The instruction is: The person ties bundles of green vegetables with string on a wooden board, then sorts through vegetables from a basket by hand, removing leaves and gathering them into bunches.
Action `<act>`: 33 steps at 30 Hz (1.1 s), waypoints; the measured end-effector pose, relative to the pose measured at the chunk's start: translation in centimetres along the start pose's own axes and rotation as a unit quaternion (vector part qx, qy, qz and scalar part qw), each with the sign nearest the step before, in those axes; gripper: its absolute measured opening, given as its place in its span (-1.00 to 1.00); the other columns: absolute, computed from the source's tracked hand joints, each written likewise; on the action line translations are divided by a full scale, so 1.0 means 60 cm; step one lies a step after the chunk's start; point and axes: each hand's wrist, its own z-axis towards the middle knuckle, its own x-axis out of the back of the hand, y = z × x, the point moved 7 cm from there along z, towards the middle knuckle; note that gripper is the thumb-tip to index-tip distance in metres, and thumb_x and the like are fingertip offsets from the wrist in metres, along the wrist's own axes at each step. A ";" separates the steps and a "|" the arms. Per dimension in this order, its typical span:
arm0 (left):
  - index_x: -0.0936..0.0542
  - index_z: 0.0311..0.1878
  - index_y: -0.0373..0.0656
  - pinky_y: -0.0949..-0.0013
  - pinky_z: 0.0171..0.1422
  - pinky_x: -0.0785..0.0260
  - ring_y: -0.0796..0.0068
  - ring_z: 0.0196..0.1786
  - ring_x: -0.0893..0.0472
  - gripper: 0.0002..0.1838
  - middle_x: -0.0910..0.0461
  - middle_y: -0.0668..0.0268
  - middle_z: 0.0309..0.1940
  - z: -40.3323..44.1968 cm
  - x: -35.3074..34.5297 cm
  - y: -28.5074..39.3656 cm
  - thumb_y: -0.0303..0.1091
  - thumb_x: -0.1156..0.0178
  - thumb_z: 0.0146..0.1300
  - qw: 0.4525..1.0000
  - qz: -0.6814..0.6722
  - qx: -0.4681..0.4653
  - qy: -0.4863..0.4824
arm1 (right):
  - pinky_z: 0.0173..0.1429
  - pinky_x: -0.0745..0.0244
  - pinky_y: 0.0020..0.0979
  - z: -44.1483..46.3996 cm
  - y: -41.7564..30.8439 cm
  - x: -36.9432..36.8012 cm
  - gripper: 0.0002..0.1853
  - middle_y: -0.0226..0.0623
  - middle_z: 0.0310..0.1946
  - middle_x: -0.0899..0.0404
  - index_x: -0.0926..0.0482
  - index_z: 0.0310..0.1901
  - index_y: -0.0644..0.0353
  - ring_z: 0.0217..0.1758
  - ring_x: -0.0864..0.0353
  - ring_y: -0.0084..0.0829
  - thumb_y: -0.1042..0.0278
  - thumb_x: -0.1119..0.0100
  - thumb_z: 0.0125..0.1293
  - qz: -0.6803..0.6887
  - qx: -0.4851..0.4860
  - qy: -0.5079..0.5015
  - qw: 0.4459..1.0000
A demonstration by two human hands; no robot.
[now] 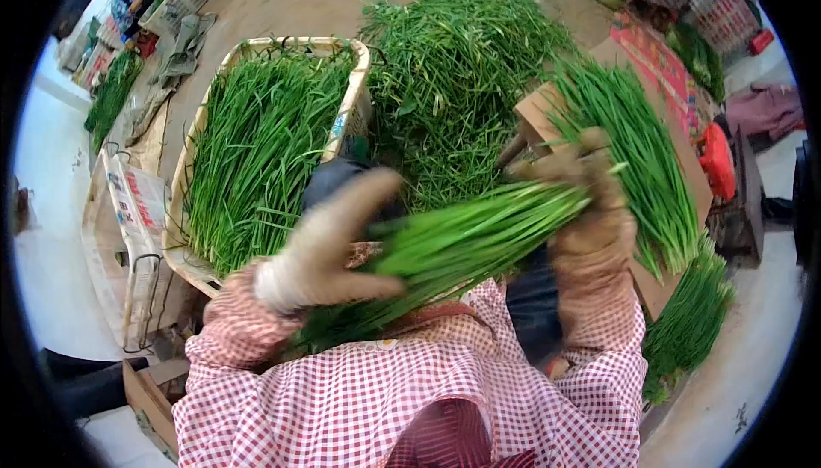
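Observation:
A bunch of green chives (479, 233) lies slantwise across my lap, its pale stem ends to the right. My right hand (594, 203), in a dirty work glove, is closed around those stem ends. Beside the leafy end is my left hand (329, 250), also gloved and blurred by motion, with thumb and fingers spread apart. To the left stands a cream plastic crate (363, 83) filled with chives (256, 151). On a board at my right rests a further pile of chives (637, 160).
A large heap of loose green leaves (462, 57) covers the floor ahead. More chives (688, 322) lie low at the right, near a red bag (717, 160). An upright crate (141, 237) is at far left. Another person (128, 2) sits at the upper left.

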 end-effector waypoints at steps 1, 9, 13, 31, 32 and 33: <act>-0.20 0.36 -0.39 0.19 0.40 -0.20 0.06 0.31 -0.38 -0.04 -0.35 -0.07 0.24 -0.007 0.052 0.031 -0.32 -0.50 -0.10 0.986 0.131 -0.038 0.099 | -0.03 -0.62 -0.05 0.027 -0.036 0.023 -0.64 -0.28 -0.36 -0.60 -0.46 -0.01 0.09 -0.16 -0.65 -0.17 0.06 -0.21 0.31 0.008 0.042 -0.050 0.998; -0.45 0.18 -0.32 0.28 0.24 -0.40 0.17 0.15 -0.53 -0.38 -0.51 0.00 0.12 0.048 -0.158 0.082 -0.19 -0.37 0.12 0.886 -0.441 0.016 -0.141 | -0.12 -0.59 -0.31 0.138 -0.061 -0.004 -0.86 -0.24 -0.27 -0.59 -0.49 -0.07 0.21 -0.22 -0.60 -0.32 0.45 -0.07 0.38 -0.106 0.230 -0.124 0.959; -0.19 0.38 -0.15 0.02 0.36 -0.22 0.04 0.26 -0.41 0.06 -0.30 -0.03 0.31 0.114 -0.230 -0.001 0.50 -0.10 0.00 0.576 -0.801 0.151 -0.063 | 0.13 -0.47 -0.21 0.037 -0.022 -0.060 -0.78 -0.25 -0.12 -0.54 -0.50 -0.04 0.22 -0.04 -0.54 -0.22 0.47 -0.11 0.28 -0.287 0.283 -0.195 0.894; -0.56 0.00 -0.26 0.36 -0.20 -0.52 0.42 -0.28 -0.62 -0.57 -0.64 0.27 -0.28 0.209 -0.041 -0.172 -0.41 -0.33 -0.01 0.844 -0.510 0.082 0.143 | 0.25 -0.39 -0.25 -0.102 0.147 0.228 -0.30 -0.03 0.02 -0.55 -0.40 0.23 0.20 0.15 -0.52 -0.08 -0.08 -0.24 0.15 -0.831 -0.251 -0.221 0.444; -0.56 0.00 -0.26 0.36 -0.20 -0.52 0.42 -0.28 -0.62 -0.57 -0.64 0.27 -0.28 0.216 -0.053 -0.164 -0.41 -0.33 -0.01 0.847 -0.508 0.082 0.130 | 0.27 -0.37 -0.26 -0.077 0.124 0.235 -0.21 0.00 0.09 -0.51 -0.33 0.30 0.20 0.21 -0.49 -0.13 -0.13 -0.26 0.12 -0.778 -0.352 -0.219 0.472; -0.54 0.00 -0.25 0.37 -0.18 -0.52 0.44 -0.25 -0.61 -0.55 -0.62 0.28 -0.25 0.212 -0.075 -0.159 -0.44 -0.35 -0.02 0.864 -0.476 0.098 0.130 | 0.29 -0.35 -0.24 -0.047 0.083 0.180 -0.15 -0.03 0.13 -0.48 -0.26 0.33 0.22 0.24 -0.46 -0.17 -0.10 -0.30 0.09 -0.738 -0.280 -0.172 0.589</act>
